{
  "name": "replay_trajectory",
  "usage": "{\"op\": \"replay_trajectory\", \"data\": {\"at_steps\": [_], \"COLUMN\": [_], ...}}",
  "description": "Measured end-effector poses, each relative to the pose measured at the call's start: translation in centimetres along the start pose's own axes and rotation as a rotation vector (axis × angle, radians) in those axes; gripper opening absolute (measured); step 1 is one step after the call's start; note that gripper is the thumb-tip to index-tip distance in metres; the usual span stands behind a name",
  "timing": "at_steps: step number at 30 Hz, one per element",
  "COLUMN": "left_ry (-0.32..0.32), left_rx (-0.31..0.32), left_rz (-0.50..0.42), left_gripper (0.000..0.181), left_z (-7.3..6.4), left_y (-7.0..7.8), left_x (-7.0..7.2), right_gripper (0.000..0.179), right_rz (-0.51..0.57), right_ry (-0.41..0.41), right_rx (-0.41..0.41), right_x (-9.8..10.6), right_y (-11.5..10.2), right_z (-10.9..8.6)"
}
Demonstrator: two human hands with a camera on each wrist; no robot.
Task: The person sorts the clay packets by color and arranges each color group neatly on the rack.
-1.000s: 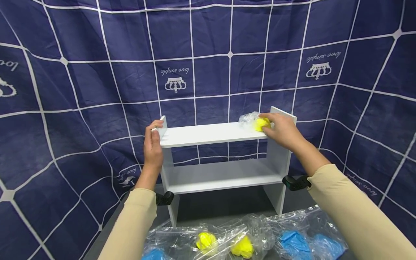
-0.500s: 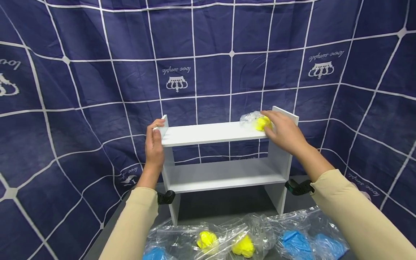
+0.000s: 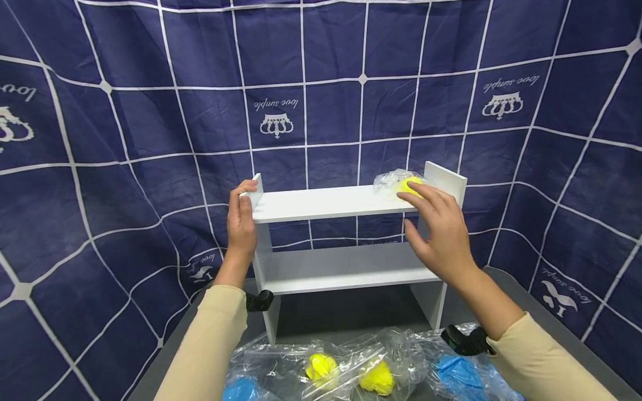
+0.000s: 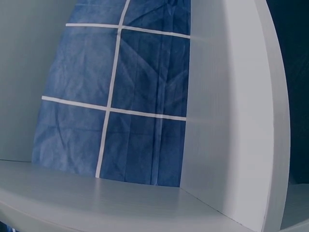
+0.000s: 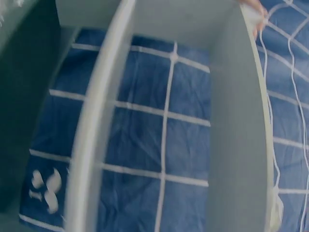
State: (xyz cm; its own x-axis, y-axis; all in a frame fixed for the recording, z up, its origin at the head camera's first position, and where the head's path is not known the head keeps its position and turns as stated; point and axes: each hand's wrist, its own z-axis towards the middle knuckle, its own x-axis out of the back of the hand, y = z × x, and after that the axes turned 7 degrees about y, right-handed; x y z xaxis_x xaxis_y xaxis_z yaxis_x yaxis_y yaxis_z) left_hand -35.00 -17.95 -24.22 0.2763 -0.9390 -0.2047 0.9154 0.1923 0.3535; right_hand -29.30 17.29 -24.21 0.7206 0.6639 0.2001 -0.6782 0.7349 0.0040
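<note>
Left hand [image 3: 242, 223] grips the white shelf's [image 3: 346, 268] left side panel [image 3: 257, 196], likely to steady it. Right hand [image 3: 442, 236]: fingers loose, nothing held, near the yellow bag [image 3: 399, 182] resting on the top board [image 3: 316, 203], right end.

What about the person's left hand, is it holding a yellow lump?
No, in the head view the left hand grips the left side panel of the white shelf unit.

You get a bright head view with glare on the plastic bags [image 3: 408, 356] at lower centre, but dimmer wrist views, the right blurred.
</note>
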Motion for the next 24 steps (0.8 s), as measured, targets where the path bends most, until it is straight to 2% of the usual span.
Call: {"op": "replay_trajectory", "data": {"at_steps": [2, 5, 14, 18, 24], "left_ry": [-0.003, -0.01, -0.006, -0.004, -0.004], "left_rx": [0.006, 0.014, 0.003, -0.001, 0.001], "left_rz": [0.003, 0.015, 0.016, 0.01, 0.015], "left_gripper": [0.025, 0.024, 0.024, 0.024, 0.024], "left_z": [0.0, 0.1, 0.0, 0.0, 0.0], "left_y": [0.7, 1.2, 1.3, 1.3, 1.2], "left_x": [-0.2, -0.2, -0.2, -0.2, -0.3], "right_gripper": [0.042, 0.04, 0.055, 0.061, 0.065], "right_rz": [0.041, 0.107, 0.254, 0.314, 0.48], "right_ry": [0.017, -0.027, -0.328, -0.476, -0.811], "right_rx": [0.021, 0.026, -0.11, -0.158, -0.278], "right_x": [-0.2, -0.6, -3.2, -4.7, -6.4], "right_y": [-1.0, -2.4, -5.6, -6.9, -8.7], "right_z": [-1.1, -2.8, -8.3, -11.0, -14.4]}}
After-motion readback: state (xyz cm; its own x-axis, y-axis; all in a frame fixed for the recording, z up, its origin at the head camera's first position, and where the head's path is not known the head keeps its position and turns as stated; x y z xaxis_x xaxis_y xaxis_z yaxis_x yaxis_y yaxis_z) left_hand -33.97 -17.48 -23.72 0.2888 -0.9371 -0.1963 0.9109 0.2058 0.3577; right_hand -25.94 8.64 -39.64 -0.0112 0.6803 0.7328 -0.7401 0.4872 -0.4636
